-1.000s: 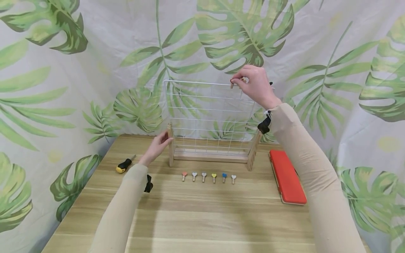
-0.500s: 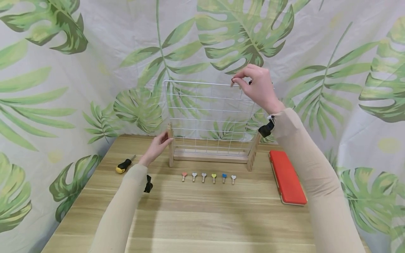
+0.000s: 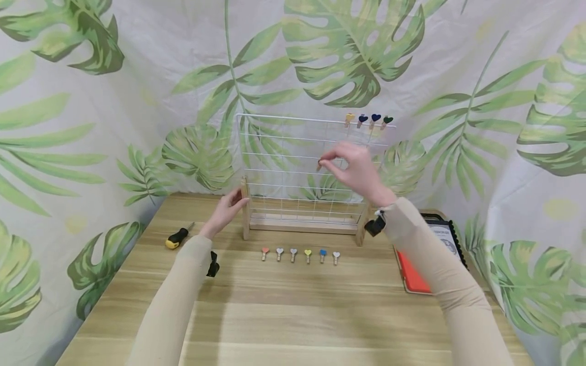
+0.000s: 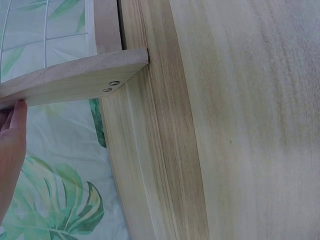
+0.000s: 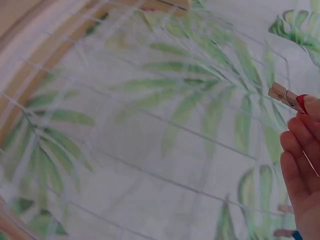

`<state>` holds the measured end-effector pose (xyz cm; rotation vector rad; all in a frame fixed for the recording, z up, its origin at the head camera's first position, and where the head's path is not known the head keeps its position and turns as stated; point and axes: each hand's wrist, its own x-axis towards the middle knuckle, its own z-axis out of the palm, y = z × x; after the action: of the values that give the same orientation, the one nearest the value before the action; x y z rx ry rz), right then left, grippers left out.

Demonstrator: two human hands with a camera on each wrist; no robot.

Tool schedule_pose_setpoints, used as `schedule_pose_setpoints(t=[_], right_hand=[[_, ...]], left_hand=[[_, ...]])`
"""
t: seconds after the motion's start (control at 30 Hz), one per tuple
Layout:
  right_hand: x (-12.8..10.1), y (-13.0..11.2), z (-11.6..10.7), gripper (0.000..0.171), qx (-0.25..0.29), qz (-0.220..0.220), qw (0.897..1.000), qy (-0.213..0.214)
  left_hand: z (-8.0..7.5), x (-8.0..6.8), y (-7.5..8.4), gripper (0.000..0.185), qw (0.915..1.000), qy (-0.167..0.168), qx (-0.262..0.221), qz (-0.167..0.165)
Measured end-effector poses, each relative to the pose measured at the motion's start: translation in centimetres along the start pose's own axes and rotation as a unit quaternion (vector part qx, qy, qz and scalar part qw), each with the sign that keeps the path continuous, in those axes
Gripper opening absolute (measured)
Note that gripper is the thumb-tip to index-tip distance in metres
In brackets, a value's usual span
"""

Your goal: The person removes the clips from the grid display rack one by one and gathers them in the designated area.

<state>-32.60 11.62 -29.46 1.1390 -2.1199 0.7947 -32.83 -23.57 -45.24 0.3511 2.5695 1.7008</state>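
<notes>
My right hand [image 3: 354,168] pinches a small wooden clothespin [image 5: 283,95] with a red decoration between thumb and fingertips, in front of the wire grid. The white wire grid [image 3: 293,118] stands upright in a wooden stand. At the grid's left, my left hand [image 3: 223,211] grips the stand's side post [image 3: 245,223]; in the left wrist view, a fingertip presses on the post's outer face. Clipped at the right of the top wire are heart clothespins: a yellow one [image 3: 350,118], two dark blue ones [image 3: 375,119] and a green one [image 3: 387,120].
Before the stand, several heart clothespins lie in a row, from an orange one [image 3: 265,253] to a white one [image 3: 336,256]. A black-and-yellow screwdriver [image 3: 177,238] lies at the left. A red case [image 3: 414,274] and a spiral-edged item [image 3: 444,234] lie at the right, partly behind my sleeve.
My right hand has come down from the grid's top wire with the clothespin pinched, which uncovers the clothespins clipped there. The left hand has stayed on the post.
</notes>
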Motion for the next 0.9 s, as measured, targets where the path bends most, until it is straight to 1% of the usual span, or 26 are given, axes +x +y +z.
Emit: schedule_pose_setpoints(t=[0.07,0.17,0.3,0.43,0.53,0.7,0.9], right_hand=[[-1.2,0.1,1.4,0.006,0.017,0.01,1.0,-0.015],[-2.9,0.1,3.4,0.005,0.033,0.013,0.999,-0.031],[-5.0,-0.1,6.1,0.005,0.039,0.02,0.997,-0.065],[-7.2,-0.6,8.7,0.006,0.056,0.04,0.993,-0.099],[-9.0,-1.2,10.7,0.007,0.079,0.061,0.987,-0.122],[-11.8,-2.0,13.8,0.008,0.099,0.089,0.978,-0.163],[-14.5,-3.0,16.5,0.008,0.133,0.125,0.964,-0.194]], left_hand=[[0.0,0.1,-0.2,0.065,1.0,0.001,-0.002,0.0],[0.0,0.1,-0.4,0.065,1.0,-0.001,-0.006,0.0],[0.0,0.1,-0.3,0.064,1.0,0.0,-0.004,0.0],[0.0,0.1,-0.1,0.064,1.0,0.002,0.001,0.002],[0.0,0.1,-0.1,0.064,1.0,0.002,0.003,0.002],[0.0,0.1,0.0,0.063,1.0,0.003,0.0,0.002],[0.0,0.1,-0.1,0.063,1.0,0.003,-0.002,0.002]])
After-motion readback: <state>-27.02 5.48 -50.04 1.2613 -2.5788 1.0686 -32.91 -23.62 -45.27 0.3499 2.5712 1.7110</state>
